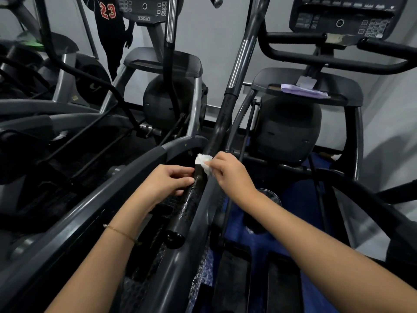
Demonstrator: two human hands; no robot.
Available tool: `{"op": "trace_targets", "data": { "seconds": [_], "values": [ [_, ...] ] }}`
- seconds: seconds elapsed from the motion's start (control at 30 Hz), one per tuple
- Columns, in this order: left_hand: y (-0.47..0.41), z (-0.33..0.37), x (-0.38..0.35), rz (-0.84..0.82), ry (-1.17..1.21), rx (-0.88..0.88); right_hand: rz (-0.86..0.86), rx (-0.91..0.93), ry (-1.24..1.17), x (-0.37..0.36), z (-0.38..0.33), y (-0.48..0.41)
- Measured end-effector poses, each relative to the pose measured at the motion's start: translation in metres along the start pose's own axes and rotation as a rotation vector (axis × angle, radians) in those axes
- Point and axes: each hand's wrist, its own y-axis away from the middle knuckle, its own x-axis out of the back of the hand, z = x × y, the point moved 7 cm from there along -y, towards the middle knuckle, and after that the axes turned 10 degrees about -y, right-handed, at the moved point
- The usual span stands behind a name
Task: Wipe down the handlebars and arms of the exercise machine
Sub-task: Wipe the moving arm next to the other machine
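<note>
Mid-frame on black handlebar (pixel 190 206), textured, wet-glossy, capped end low, with right hand (pixel 230 175) pinching crumpled white wipe (pixel 203 161) against it, left hand (pixel 167 184) gripping just below.

We are in a gym, among a row of cardio machines. We take the big console (pixel 347 16) at the upper right as our mark: it carries a round button and banks of keys, and black curved handlebars (pixel 297 37) loop just below it. Left of it a second console (pixel 142 7) of the same kind tops a neighbouring machine, and further left is a wall figure in a black jersey numbered 23 (pixel 108 12). Well below the mark, blue matting (pixel 297 199) covers the floor; behind it runs a plain grey wall (pixel 214 41).
</note>
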Motion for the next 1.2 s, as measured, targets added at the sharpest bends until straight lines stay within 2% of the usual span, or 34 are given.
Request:
{"op": "trace_targets", "data": {
  "seconds": [0.27, 0.33, 0.43, 0.57, 0.7, 0.8, 0.9, 1.07, 1.2],
  "values": [
    [0.011, 0.004, -0.002, 0.059, -0.058, -0.089, -0.02, -0.009, -0.075, -0.006, -0.009, 0.026],
    [0.012, 0.001, -0.002, 0.1, -0.05, -0.075, 0.002, -0.045, -0.045, -0.004, -0.002, 0.017],
    [0.014, -0.003, -0.001, 0.146, -0.034, -0.066, 0.029, 0.013, 0.017, -0.005, -0.012, 0.019],
    [0.015, -0.001, -0.001, 0.113, 0.01, -0.064, -0.02, 0.109, -0.058, -0.008, -0.033, 0.039],
    [0.015, -0.009, 0.001, 0.076, 0.026, -0.029, 0.007, 0.028, -0.033, -0.001, -0.011, 0.02],
    [0.02, -0.015, -0.001, 0.039, 0.085, -0.004, 0.019, 0.074, 0.025, -0.003, -0.017, 0.02],
    [0.025, -0.014, -0.001, 0.021, 0.112, -0.018, -0.03, 0.142, -0.032, -0.006, -0.036, 0.039],
    [0.022, -0.011, 0.0, 0.036, 0.03, -0.011, 0.005, 0.08, -0.029, -0.001, -0.017, 0.018],
    [0.024, -0.014, 0.0, 0.004, 0.05, -0.021, 0.002, 0.12, -0.032, -0.007, -0.03, 0.034]
  ]
}}
